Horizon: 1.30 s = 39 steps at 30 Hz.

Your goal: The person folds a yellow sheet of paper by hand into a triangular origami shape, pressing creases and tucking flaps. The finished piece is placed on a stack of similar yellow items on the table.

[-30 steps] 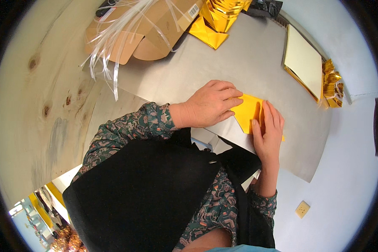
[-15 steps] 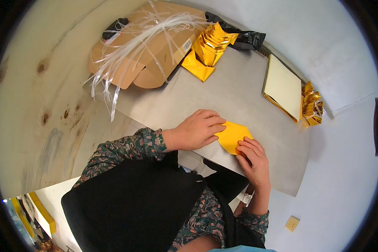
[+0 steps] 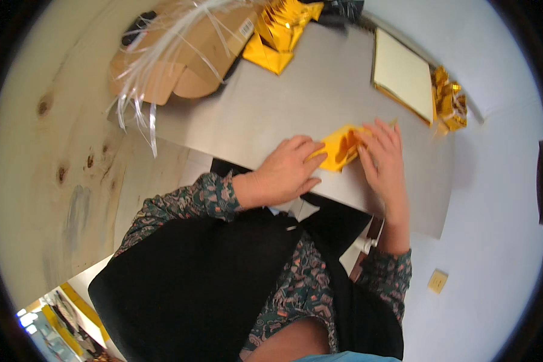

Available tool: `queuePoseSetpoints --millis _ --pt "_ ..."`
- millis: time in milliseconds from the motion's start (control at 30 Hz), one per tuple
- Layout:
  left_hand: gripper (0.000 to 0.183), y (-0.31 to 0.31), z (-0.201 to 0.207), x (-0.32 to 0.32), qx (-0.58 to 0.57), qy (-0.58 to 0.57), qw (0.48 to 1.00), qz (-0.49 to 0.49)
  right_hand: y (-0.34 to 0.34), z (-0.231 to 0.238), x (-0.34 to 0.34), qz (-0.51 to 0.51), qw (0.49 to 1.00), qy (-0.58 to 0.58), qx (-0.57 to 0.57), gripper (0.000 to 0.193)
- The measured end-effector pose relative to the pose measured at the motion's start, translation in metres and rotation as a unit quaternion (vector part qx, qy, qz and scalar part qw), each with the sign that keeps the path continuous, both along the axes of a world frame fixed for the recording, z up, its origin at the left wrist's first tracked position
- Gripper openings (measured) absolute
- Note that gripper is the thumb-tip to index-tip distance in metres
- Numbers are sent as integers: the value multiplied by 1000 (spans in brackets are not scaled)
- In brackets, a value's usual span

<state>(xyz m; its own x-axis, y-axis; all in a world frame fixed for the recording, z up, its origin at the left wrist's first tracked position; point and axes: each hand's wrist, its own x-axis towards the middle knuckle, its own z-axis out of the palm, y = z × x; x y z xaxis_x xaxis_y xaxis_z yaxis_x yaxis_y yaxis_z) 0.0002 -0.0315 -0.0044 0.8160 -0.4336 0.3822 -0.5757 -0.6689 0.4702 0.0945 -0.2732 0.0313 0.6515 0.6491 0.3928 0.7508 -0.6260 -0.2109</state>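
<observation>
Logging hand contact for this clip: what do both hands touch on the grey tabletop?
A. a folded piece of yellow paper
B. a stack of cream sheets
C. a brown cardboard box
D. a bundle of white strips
A: the left hand and right hand both rest on the folded piece of yellow paper lying between them on the grey tabletop; the other items sit farther away, untouched.

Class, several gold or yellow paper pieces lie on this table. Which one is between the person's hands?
The plain yellow folded paper, touched by both the left hand and right hand. The shiny gold pieces lie farther away, untouched.
</observation>
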Motion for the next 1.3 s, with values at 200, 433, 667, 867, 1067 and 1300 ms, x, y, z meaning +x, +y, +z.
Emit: queuePoseSetpoints --millis 200,433,667,867,1067,1300 --pt "53 -10 2 -10 17 18 1000 7 9 -12 7 -13 1000 -5 22 30" --pt "55 -13 -1 -12 -23 29 998 -41 17 -26 11 -40 999 17 11 32" --pt "55 -8 -6 -9 -56 19 995 -75 24 -34 12 -77 997 18 17 33" --pt "50 -6 -11 -6 -68 10 994 -85 28 -37 13 -88 995 31 23 33" --pt "47 -5 -13 -6 -78 11 993 -84 27 -40 15 -83 995 48 36 33" --pt "47 -5 -14 -6 -86 11 993 -83 25 -42 17 -70 994 70 52 34"
